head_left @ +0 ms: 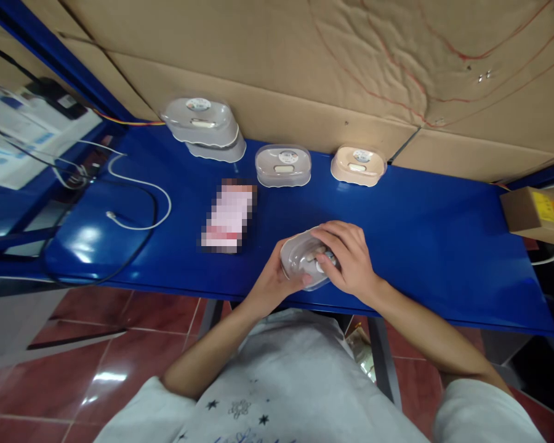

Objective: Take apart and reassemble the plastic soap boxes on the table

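While between fingers [332, 239] — one oval container [296, 257] (clear-topped)

We see a blue table [425, 246], grey boxes [298, 255], one peach box [357, 168], brown cardboard [240, 55], dark-red tiles [152, 311], and our pale shirt [300, 369] patterned with dark stars [263, 419].

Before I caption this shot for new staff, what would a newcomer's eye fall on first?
Probably the held box, between the left hand and right hand near the front edge of the blue table. Next, perhaps, the pixelated patch farther left on the table, then the peach box standing at the back, right of the grey box.
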Demonstrator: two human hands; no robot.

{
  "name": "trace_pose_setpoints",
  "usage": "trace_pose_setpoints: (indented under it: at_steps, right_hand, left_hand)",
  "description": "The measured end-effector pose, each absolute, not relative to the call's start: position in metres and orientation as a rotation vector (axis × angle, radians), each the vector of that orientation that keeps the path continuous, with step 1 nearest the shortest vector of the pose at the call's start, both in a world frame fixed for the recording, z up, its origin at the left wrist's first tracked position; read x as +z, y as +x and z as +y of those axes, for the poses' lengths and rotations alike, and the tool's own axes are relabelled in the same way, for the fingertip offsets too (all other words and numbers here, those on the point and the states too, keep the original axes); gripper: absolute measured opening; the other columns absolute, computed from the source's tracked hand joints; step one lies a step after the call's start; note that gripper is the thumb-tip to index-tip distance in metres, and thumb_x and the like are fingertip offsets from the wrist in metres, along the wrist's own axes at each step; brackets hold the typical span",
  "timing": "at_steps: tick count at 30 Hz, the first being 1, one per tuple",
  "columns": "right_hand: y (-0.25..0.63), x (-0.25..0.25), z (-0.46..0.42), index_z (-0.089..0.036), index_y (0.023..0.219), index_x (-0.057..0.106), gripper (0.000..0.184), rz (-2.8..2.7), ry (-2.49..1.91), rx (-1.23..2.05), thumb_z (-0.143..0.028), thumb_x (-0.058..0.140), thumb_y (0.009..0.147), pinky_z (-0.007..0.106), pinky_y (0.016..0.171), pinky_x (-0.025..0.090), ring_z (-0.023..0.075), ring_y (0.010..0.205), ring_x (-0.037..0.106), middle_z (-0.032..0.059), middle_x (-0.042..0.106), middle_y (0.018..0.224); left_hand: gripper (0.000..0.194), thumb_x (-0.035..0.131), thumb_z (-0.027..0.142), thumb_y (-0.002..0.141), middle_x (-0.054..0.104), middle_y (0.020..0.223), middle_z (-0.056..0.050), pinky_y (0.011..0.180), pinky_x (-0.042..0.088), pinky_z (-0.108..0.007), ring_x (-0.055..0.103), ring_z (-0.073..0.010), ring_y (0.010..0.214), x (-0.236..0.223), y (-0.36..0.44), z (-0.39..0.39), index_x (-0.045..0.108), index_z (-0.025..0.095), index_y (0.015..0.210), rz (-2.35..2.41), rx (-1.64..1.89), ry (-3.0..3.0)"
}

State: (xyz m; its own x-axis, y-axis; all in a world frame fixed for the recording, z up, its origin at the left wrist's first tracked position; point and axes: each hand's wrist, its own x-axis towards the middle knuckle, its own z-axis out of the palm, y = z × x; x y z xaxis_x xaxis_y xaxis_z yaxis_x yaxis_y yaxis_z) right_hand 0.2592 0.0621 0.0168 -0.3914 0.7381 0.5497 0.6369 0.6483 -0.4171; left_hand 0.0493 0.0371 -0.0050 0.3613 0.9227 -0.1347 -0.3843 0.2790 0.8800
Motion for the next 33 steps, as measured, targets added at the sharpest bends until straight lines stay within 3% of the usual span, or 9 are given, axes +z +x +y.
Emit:
trace_pose_setpoints:
  at_steps: [4, 8, 13, 17, 22, 29, 33]
  right_hand:
    - [0.260, 0.015, 0.062, -0.034, 0.146, 0.059, 0.043, -2.112, -1.078, 0.224, -0.043, 0.060, 0.104, 0.056, 0.108, 0.049, 0.0343, 0.129, 0.064, 0.0099, 0.069, 0.137]
    - [0.265, 0.015, 0.066, -0.032, 0.146, 0.058, 0.046, -1.929, -1.127, 0.523, -0.054, 0.056, 0.106, 0.055, 0.114, 0.051, 0.0323, 0.136, 0.061, 0.0115, 0.064, 0.144]
    - [0.269, 0.012, 0.072, -0.030, 0.133, 0.066, 0.046, -1.693, -1.211, 0.808, -0.061, 0.041, 0.110, 0.045, 0.098, 0.060, 0.0261, 0.112, 0.074, 0.0065, 0.076, 0.124]
    - [0.268, 0.014, 0.071, -0.029, 0.121, 0.073, 0.046, -1.733, -1.213, 0.729, -0.060, 0.042, 0.109, 0.042, 0.090, 0.059, 0.0246, 0.101, 0.073, 0.0052, 0.078, 0.112]
    - [0.267, 0.017, 0.069, -0.029, 0.119, 0.075, 0.040, -1.728, -1.229, 0.697, -0.053, 0.044, 0.111, 0.041, 0.087, 0.059, 0.0232, 0.098, 0.074, 0.0040, 0.079, 0.110]
    - [0.268, 0.017, 0.067, -0.029, 0.129, 0.077, 0.046, -1.788, -1.254, 0.599, -0.043, 0.036, 0.115, 0.047, 0.106, 0.060, 0.0246, 0.122, 0.075, 0.0037, 0.080, 0.128]
    - [0.269, 0.019, 0.065, -0.028, 0.126, 0.080, 0.047, -1.809, -1.277, 0.544, -0.039, 0.035, 0.115, 0.044, 0.103, 0.064, 0.0232, 0.118, 0.078, 0.0026, 0.082, 0.123]
  left_hand:
    - [0.069, 0.091, 0.037, 0.082, 0.069, 0.136, -0.008, 0.107, 0.052, -0.039, 0.066, -0.0258, 0.124, -0.005, 0.050, 0.037, 0.057, 0.027, 0.141, 0.774, 1.014, 0.903]
    - [0.069, 0.092, 0.035, 0.081, 0.067, 0.130, -0.005, 0.103, 0.052, -0.035, 0.065, -0.0220, 0.117, -0.007, 0.049, 0.032, 0.055, 0.029, 0.138, 0.778, 1.029, 0.936]
    - [0.071, 0.095, 0.033, 0.076, 0.064, 0.124, -0.004, 0.095, 0.052, -0.033, 0.063, -0.0205, 0.108, -0.010, 0.047, 0.026, 0.056, 0.029, 0.135, 0.791, 0.988, 0.965]
    - [0.070, 0.094, 0.033, 0.076, 0.063, 0.124, -0.004, 0.095, 0.051, -0.034, 0.061, -0.0205, 0.108, -0.010, 0.046, 0.026, 0.057, 0.030, 0.135, 0.755, 0.981, 0.977]
    - [0.068, 0.093, 0.031, 0.078, 0.063, 0.124, -0.004, 0.094, 0.051, -0.032, 0.061, -0.0189, 0.107, -0.009, 0.046, 0.027, 0.056, 0.031, 0.134, 0.739, 0.963, 0.975]
    - [0.070, 0.094, 0.032, 0.076, 0.064, 0.125, -0.006, 0.094, 0.052, -0.034, 0.063, -0.0225, 0.109, -0.009, 0.046, 0.027, 0.057, 0.029, 0.135, 0.768, 0.973, 0.984]
    - [0.073, 0.096, 0.032, 0.073, 0.066, 0.127, -0.007, 0.096, 0.053, -0.036, 0.064, -0.0247, 0.112, -0.008, 0.046, 0.027, 0.057, 0.028, 0.135, 0.773, 0.967, 0.992]
